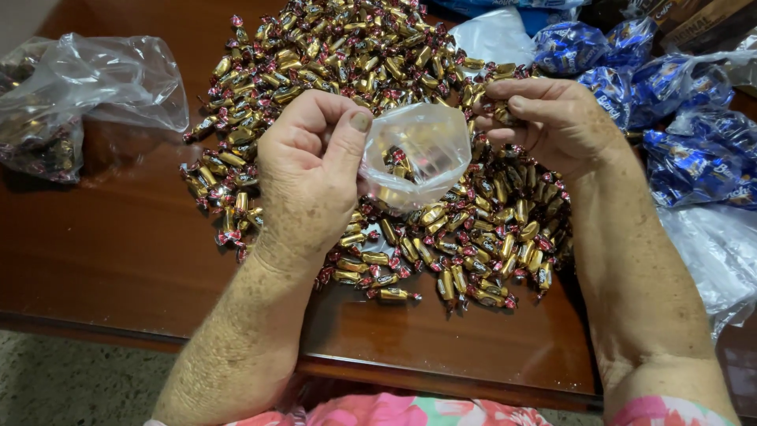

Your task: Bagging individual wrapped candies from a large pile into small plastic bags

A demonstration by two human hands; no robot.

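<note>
My left hand pinches the rim of a small clear plastic bag and holds it open above a big heap of gold-and-red wrapped candies. A few candies lie inside the bag. My right hand hovers at the bag's right edge, fingers closed on wrapped candies. The heap spreads over a dark wooden table.
A crumpled clear plastic bag with some candies lies at the far left. Several blue candy packets and more clear plastic crowd the right side. The table's front edge runs just before my arms.
</note>
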